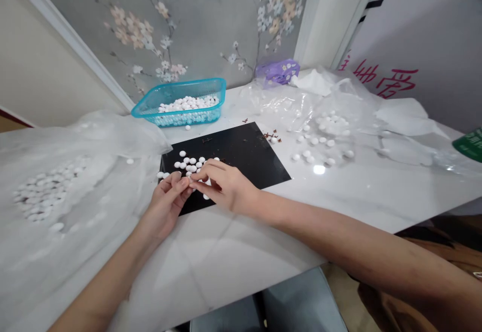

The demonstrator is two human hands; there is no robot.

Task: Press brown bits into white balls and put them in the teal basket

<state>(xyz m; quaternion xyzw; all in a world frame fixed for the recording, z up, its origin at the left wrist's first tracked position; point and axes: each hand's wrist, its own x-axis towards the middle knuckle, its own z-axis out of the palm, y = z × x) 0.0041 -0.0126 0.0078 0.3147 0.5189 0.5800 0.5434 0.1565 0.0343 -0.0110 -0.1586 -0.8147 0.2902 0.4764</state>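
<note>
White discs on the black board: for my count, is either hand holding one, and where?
Cannot be told: the left hand's and right hand's fingertips meet, hiding anything between them.

Both forearms (339, 236) are bare — long and slim, with slender hands (226, 186) and fingernails (185, 181) trimmed short.

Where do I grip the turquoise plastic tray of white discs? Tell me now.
Grip the turquoise plastic tray by its flared top rim at the two short ends, coming from above and the near side. The rim juts outward as a lip that fingers can hook under, and the white discs heaped inside leave no room to grip within.
</note>
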